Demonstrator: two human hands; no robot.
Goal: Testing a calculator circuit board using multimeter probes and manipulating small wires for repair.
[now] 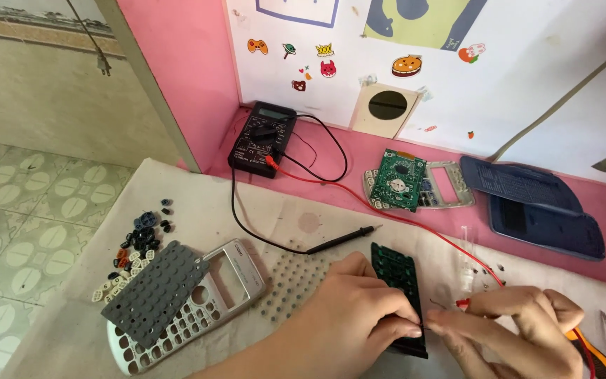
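Pinning a dark green circuit board (398, 295) flat against the cloth-covered counter (247, 203), the left hand (359, 316) lies over the board's near end with its fingers curled down and closed on the edge, likely to keep the board from sliding under the probe. The right hand (520, 323) is pinched narrow around the red test probe (461, 304), thumb and fingers closed on its grip, with the tip angled toward the board's lower right edge just beside the left fingertips; whether the tip actually touches a contact cannot be told. From that probe a red lead (387, 210) runs back across the counter to a black multimeter (262, 139) standing against the pink wall. The black probe (341, 240) lies loose on the cloth just beyond the board, held by neither hand. To the left, a silver calculator front shell (227, 282) lies with a grey rubber keypad mat (152, 291) draped over it, and a heap of loose key caps (135, 249) sits beside them, set aside clear of the work. Farther back rest a second green circuit board (398, 179) on another calculator frame and a dark blue back cover (534, 203).
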